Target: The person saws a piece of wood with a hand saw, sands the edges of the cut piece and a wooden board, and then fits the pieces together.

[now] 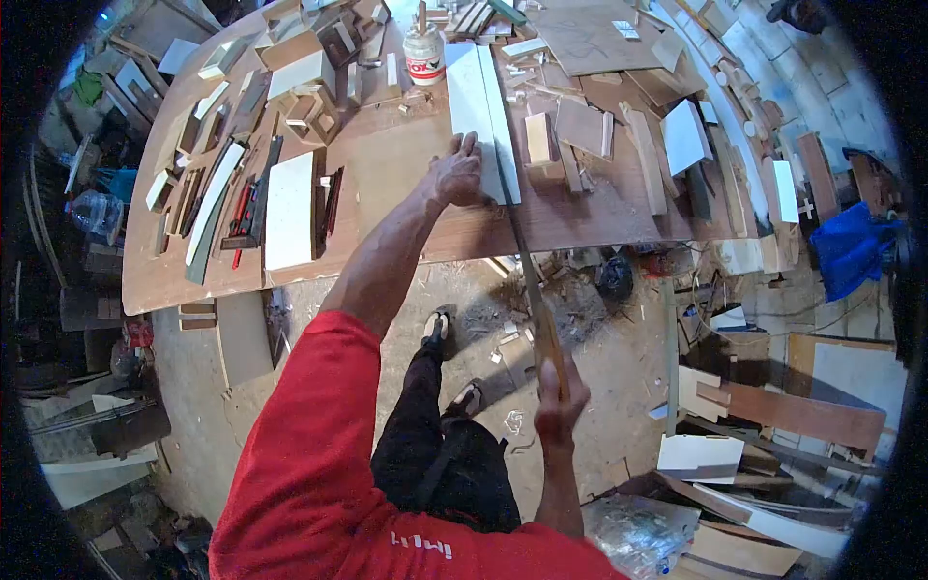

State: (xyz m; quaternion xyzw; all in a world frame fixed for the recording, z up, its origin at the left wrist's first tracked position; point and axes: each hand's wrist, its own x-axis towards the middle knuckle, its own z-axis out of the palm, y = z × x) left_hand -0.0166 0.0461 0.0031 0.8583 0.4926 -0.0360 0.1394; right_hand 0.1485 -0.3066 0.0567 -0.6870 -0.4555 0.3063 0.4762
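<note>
Here, white board (472,92) beside "OX" jar (423,50)

This is a woodworking workshop. The bench (382,150) towards twelve o'clock is strewn with cut wooden blocks (538,138) and white-faced panels (292,211), and a saw (531,280) is at its near edge. Scraps (509,338) litter the bare floor (609,416) below, and more boards (802,411) are piled towards four o'clock.
</note>
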